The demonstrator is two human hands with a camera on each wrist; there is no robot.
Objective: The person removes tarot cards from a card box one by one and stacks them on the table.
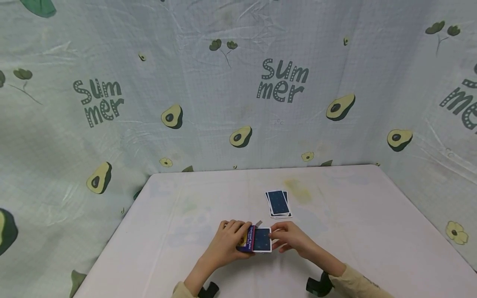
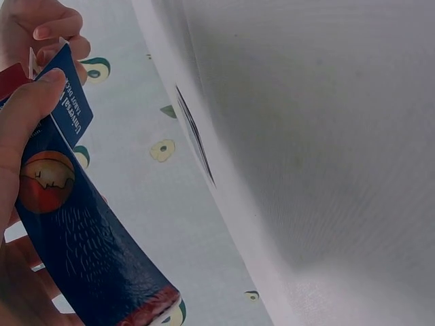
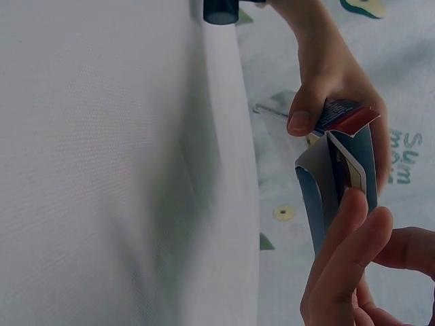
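Observation:
In the head view my left hand [image 1: 229, 244] grips a dark blue tarot card box [image 1: 246, 240] printed with a pale face and lettering. The box lies on its side, its open end towards the right. Out of that end sticks a blue-backed card [image 1: 262, 240] with a white border. My right hand [image 1: 292, 238] touches the card's outer edge with its fingertips, the fingers loosely bent. The right wrist view shows fingertips [image 3: 352, 204] at the card edges inside the box mouth [image 3: 333, 176]. Whether the thumb presses from the other side is hidden.
A small stack of blue-backed cards [image 1: 278, 203], slightly fanned, lies on the white table [image 1: 208, 198] beyond my hands. An avocado-print curtain [image 1: 208, 103] hangs behind the table and along both sides. Dark wrist devices [image 1: 319, 285] sit at my wrists.

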